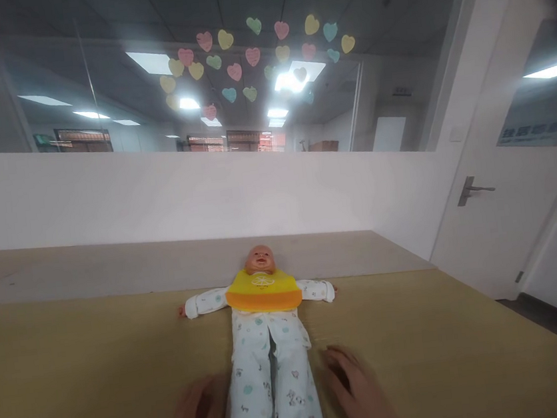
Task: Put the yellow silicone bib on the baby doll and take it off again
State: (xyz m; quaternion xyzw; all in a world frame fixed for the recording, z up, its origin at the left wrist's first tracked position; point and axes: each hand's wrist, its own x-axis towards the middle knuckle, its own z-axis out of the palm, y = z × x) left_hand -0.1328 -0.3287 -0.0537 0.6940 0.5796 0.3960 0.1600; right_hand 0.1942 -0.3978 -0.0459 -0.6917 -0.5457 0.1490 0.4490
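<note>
A baby doll lies on its back on the table, head at the far end and arms stretched out sideways. Round its neck is a yellow bib with an orange lower pocket and a white fruit-slice print. White patterned trousers cover its legs, and the feet fall below the picture's edge. Beside the doll's leg on the left is my left hand, somewhat blurred, with thumb and fingers apart. My right hand rests off the other leg, open and holding nothing.
The wood-coloured table meets a grey surface towards the low white wall. Above that wall is a glass pane with heart-shaped paper notes. A white door with a metal handle stands at the right.
</note>
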